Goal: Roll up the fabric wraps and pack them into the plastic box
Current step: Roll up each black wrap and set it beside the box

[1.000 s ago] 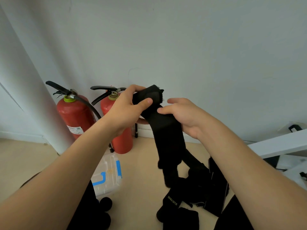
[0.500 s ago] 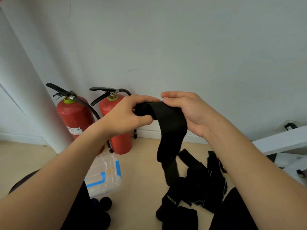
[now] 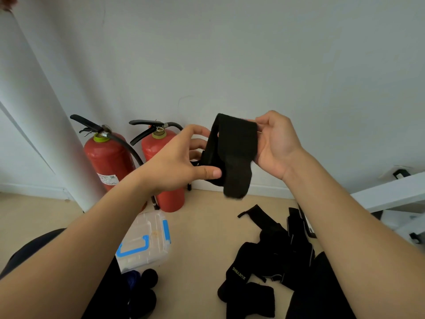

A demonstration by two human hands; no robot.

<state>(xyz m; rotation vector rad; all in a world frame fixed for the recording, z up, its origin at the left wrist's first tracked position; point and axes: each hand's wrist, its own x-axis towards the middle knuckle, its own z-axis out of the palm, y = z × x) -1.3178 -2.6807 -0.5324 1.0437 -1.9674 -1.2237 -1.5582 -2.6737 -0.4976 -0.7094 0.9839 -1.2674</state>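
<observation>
While the right hand (image 3: 276, 148) pinches the rolled top of the black wrap (image 3: 232, 153) to steady it, the left hand (image 3: 181, 164) clasps its side between thumb and fingers, seemingly tensioning the next turn.

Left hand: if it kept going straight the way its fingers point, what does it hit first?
The black wrap: the left hand points right, with its thumb touching the fabric. Just past the fabric is the right hand. Depth between them is unclear.

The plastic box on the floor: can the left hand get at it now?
Probably yes, once freed: the left hand pinches the black wrap with the right hand, but nothing lies between it and the plastic box below.
</observation>
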